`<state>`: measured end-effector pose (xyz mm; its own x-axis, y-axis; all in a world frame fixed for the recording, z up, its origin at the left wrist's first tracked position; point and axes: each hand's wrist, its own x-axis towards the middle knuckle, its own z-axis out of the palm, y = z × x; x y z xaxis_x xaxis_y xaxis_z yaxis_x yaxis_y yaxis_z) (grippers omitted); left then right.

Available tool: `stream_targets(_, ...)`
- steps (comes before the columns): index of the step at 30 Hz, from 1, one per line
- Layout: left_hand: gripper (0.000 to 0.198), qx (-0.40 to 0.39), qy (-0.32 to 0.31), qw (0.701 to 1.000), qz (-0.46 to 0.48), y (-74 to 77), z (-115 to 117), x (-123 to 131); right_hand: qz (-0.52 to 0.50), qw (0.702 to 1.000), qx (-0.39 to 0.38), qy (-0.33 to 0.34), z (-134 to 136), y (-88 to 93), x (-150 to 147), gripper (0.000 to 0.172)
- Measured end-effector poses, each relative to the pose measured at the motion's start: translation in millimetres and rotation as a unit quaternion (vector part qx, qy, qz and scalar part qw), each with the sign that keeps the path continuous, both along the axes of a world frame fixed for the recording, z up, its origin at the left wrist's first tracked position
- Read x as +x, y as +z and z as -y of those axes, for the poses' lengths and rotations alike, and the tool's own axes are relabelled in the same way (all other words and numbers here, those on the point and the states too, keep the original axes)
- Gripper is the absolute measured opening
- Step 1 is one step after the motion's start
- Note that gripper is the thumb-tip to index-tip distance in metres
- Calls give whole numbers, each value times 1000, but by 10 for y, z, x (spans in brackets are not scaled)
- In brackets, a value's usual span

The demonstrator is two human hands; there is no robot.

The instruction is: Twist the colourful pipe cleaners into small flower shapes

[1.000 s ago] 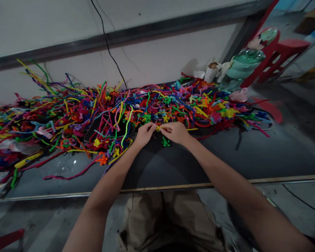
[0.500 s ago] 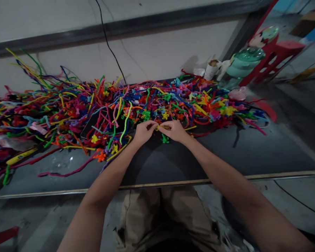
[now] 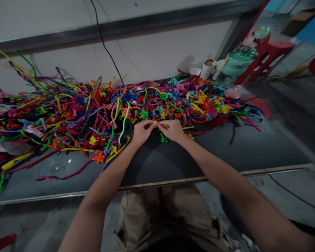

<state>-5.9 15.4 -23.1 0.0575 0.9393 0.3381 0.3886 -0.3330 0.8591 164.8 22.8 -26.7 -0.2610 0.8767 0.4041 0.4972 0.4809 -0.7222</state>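
My left hand (image 3: 141, 131) and my right hand (image 3: 171, 130) meet over the dark table (image 3: 225, 154), fingertips pinched together. Both are closed on a thin yellow pipe cleaner (image 3: 161, 124) whose free end sticks out to the right. A small green twisted pipe-cleaner piece (image 3: 162, 138) lies on the table just below my right hand. Right behind my hands spreads a big tangled heap of coloured pipe cleaners (image 3: 68, 108).
A black phone (image 3: 90, 126) lies half buried in the heap left of my hands. A black cable (image 3: 105, 45) runs down the wall. At the far right stand a paper cup (image 3: 206, 69), a green jug (image 3: 235, 64) and a red stool (image 3: 274, 52). The table's front edge (image 3: 160, 182) runs above my lap.
My hands keep the same pinch on the yellow pipe cleaner, fingers shifting only slightly. The view has drifted a little, so everything sits somewhat higher and more to the left.
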Motion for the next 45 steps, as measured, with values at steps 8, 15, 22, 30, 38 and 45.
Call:
stream_targets(8,14,109,50,987,-108,28,27,-46,100,994,43,-23,108,31,-90,27)
stream_targets(15,31,82,0,996,-45,-14,10,-50,-81,994,-75,-26,-17,52,-35,29)
stream_targets(22,28,130,-74,984,-94,-48,-40,-133,-135,971,-191,56,-154,-54,54,34)
stream_targets(30,37,122,-82,983,-109,20,-13,-154,-127,967,-200,89,-112,8,42,34)
stream_targets(38,20,51,3,997,-56,14,11,-59,-35,996,-28,-76,47,84,20,22)
stream_targets(45,21,-38,2,998,49,81,45,13,18,994,75,-80,87,88,36,22)
